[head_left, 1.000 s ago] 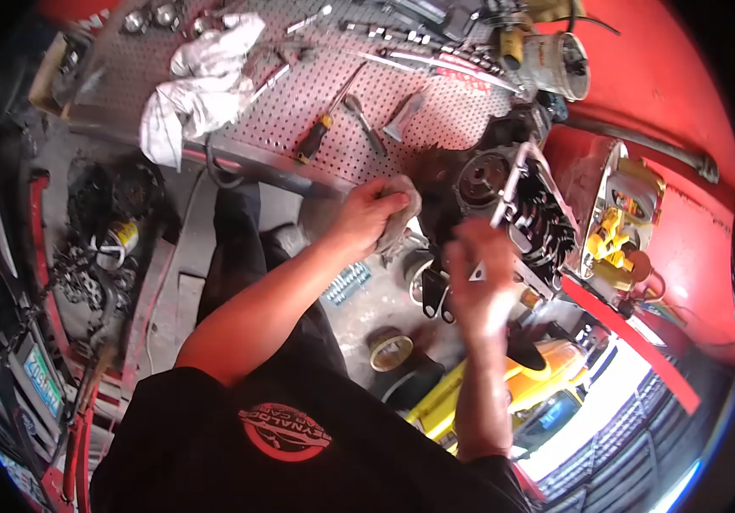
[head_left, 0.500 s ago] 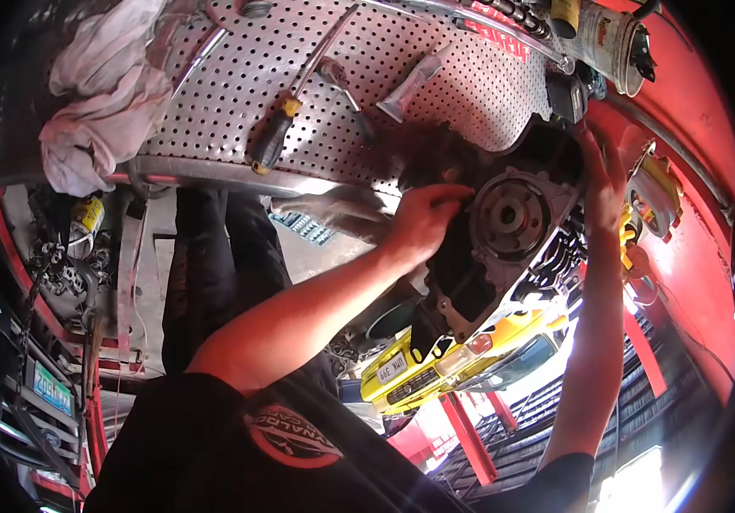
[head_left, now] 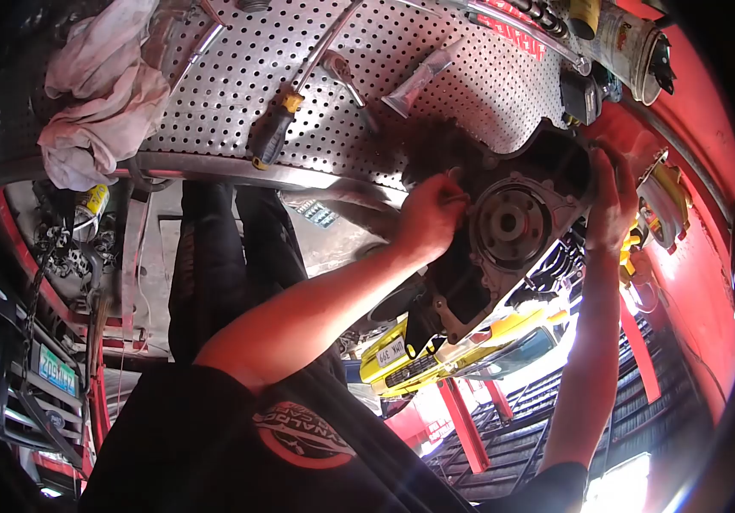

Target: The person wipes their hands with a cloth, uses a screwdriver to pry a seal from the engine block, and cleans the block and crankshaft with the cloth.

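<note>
A dark engine block [head_left: 461,321] with a round bolted hub [head_left: 511,224] on its face stands at the edge of the perforated bench. My left hand [head_left: 432,218] is at the block's left side, beside the hub, with fingers curled together. Whatever is between those fingertips is too small and shaded to make out. Against the opposite side of the block is my right hand [head_left: 614,201], its fingers lying along the edge and gripping it. Part of that grip is hidden behind the block.
On the perforated metal bench [head_left: 239,94] lie a screwdriver [head_left: 278,128], a ratchet-like tool [head_left: 346,79], a clear plastic packet [head_left: 423,79] and a crumpled rag [head_left: 102,103]. A metal can [head_left: 632,51] stands at the far right. Behind are a yellow car [head_left: 436,355] and red posts [head_left: 463,427].
The view has shifted slightly. My left hand has drawn a little to the left along the block's side, its fingers more tightly curled. My right hand stays on the block's edge.
</note>
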Available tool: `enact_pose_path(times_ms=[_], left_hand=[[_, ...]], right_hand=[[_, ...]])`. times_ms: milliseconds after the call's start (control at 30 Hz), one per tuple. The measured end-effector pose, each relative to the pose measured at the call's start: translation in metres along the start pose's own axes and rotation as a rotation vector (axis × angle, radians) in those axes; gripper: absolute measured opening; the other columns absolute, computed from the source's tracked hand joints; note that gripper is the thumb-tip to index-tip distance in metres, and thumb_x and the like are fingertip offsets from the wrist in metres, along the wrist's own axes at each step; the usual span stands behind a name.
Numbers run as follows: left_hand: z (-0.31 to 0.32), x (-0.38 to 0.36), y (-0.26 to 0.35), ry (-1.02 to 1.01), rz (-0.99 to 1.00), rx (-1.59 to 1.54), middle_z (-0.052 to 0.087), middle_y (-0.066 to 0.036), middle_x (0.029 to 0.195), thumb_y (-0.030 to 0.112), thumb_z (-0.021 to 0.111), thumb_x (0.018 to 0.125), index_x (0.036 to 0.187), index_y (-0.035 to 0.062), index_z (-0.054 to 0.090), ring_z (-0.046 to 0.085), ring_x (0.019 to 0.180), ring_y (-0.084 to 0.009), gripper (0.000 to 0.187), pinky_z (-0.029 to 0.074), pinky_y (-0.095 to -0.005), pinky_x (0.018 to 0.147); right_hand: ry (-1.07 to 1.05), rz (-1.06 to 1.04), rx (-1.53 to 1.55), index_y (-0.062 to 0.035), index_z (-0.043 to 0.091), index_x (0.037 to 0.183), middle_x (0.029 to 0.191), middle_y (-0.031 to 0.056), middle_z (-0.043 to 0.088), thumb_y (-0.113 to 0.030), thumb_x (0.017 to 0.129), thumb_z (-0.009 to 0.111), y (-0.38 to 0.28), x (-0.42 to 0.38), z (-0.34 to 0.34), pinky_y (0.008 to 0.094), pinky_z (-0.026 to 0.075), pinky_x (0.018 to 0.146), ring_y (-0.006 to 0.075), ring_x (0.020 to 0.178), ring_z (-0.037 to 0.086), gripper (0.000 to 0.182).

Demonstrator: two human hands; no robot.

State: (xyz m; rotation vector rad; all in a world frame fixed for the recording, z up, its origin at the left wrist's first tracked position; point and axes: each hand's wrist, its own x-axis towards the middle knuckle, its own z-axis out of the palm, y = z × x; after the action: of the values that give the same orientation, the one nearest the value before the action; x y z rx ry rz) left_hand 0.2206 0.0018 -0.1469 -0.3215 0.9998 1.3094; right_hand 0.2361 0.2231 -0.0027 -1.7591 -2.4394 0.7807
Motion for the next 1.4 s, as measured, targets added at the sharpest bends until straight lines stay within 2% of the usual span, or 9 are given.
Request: enact_pose_path(times_ms=[333, 433, 500, 700, 833, 1033, 1100, 1200, 1400], left_hand=[[0.010, -0.033, 0.020, 0.064, -0.112, 0.023, 0.070, -0.009, 0.088, -0.001, 0.059, 0.093, 0.110, -0.0022, 0.068, 0.062, 0.073, -0.0115, 0.019, 0.050, -0.0267, 0.066], [0.010, -0.046, 0.029, 0.054, -0.314, -0.081, 0.069, -0.010, 0.086, -0.001, 0.059, 0.094, 0.108, -0.0033, 0.068, 0.063, 0.071, -0.0133, 0.017, 0.051, -0.0283, 0.065], [0.009, -0.047, 0.021, 0.030, -0.264, -0.154, 0.068, -0.010, 0.083, -0.001, 0.059, 0.094, 0.107, -0.0043, 0.067, 0.063, 0.069, -0.0146, 0.016, 0.051, -0.0291, 0.063], [0.003, -0.053, 0.004, -0.067, -0.104, -0.127, 0.067, -0.010, 0.081, 0.000, 0.060, 0.095, 0.106, -0.0068, 0.065, 0.064, 0.067, -0.0175, 0.014, 0.052, -0.0311, 0.062], [-0.001, -0.058, -0.005, -0.149, -0.071, -0.180, 0.067, -0.012, 0.084, -0.001, 0.059, 0.095, 0.103, -0.0074, 0.065, 0.065, 0.068, -0.0195, 0.012, 0.054, -0.0338, 0.063], [-0.075, -0.074, 0.020, -0.500, -0.047, -0.438, 0.069, -0.014, 0.088, 0.002, 0.061, 0.093, 0.109, -0.0067, 0.066, 0.069, 0.073, -0.0216, 0.019, 0.058, -0.0352, 0.063], [-0.088, -0.088, 0.035, -0.208, -0.011, -0.470, 0.069, -0.013, 0.085, 0.002, 0.061, 0.093, 0.111, -0.0060, 0.065, 0.067, 0.069, -0.0205, 0.020, 0.055, -0.0338, 0.059], [-0.100, -0.088, 0.023, -0.008, 0.143, -0.186, 0.069, -0.012, 0.085, 0.004, 0.062, 0.093, 0.113, -0.0050, 0.063, 0.067, 0.068, -0.0204, 0.022, 0.053, -0.0336, 0.060], [-0.023, -0.083, -0.004, 0.075, 0.333, 0.340, 0.073, -0.013, 0.083, 0.006, 0.064, 0.088, 0.097, -0.0003, 0.073, 0.068, 0.072, -0.0213, 0.015, 0.053, -0.0336, 0.067]], right_hand=[[0.019, -0.022, -0.034, 0.0001, 0.071, 0.117, 0.111, 0.0080, 0.070, -0.025, 0.094, 0.069, 0.002, -0.001, -0.002, 0.0275, 0.044, 0.098, 0.0143, 0.105, 0.061, 0.034], [0.027, -0.095, -0.082, -0.0006, 0.071, 0.117, 0.110, 0.0084, 0.071, -0.029, 0.094, 0.068, 0.007, 0.005, -0.001, 0.0275, 0.045, 0.096, 0.0141, 0.104, 0.062, 0.037], [0.032, -0.183, -0.246, -0.0010, 0.071, 0.116, 0.108, 0.0086, 0.071, -0.033, 0.094, 0.068, 0.000, 0.001, -0.003, 0.0278, 0.045, 0.095, 0.0139, 0.103, 0.062, 0.039], [0.048, -0.080, -0.090, -0.0024, 0.072, 0.115, 0.102, 0.0108, 0.073, -0.039, 0.091, 0.068, 0.011, 0.007, -0.004, 0.0291, 0.046, 0.094, 0.0155, 0.100, 0.064, 0.044], [0.100, -0.105, -0.216, -0.0044, 0.073, 0.114, 0.102, 0.0129, 0.074, -0.043, 0.088, 0.066, 0.003, 0.004, -0.006, 0.0301, 0.047, 0.092, 0.0192, 0.098, 0.067, 0.047], [0.137, -0.178, -0.229, -0.0053, 0.074, 0.113, 0.102, 0.0146, 0.074, -0.045, 0.086, 0.065, 0.010, 0.009, -0.007, 0.0325, 0.047, 0.093, 0.0214, 0.098, 0.067, 0.049], [0.147, -0.171, -0.241, -0.0067, 0.074, 0.112, 0.103, 0.0152, 0.074, -0.045, 0.085, 0.065, 0.007, 0.005, -0.005, 0.0336, 0.048, 0.093, 0.0237, 0.098, 0.068, 0.048], [0.173, -0.188, -0.275, -0.0082, 0.075, 0.111, 0.104, 0.0161, 0.074, -0.045, 0.085, 0.066, 0.009, 0.010, -0.005, 0.0346, 0.048, 0.093, 0.0266, 0.100, 0.069, 0.046], [0.202, -0.150, -0.331, -0.0093, 0.075, 0.110, 0.106, 0.0178, 0.073, -0.047, 0.086, 0.066, -0.001, 0.001, -0.002, 0.0364, 0.048, 0.094, 0.0294, 0.103, 0.068, 0.046]])
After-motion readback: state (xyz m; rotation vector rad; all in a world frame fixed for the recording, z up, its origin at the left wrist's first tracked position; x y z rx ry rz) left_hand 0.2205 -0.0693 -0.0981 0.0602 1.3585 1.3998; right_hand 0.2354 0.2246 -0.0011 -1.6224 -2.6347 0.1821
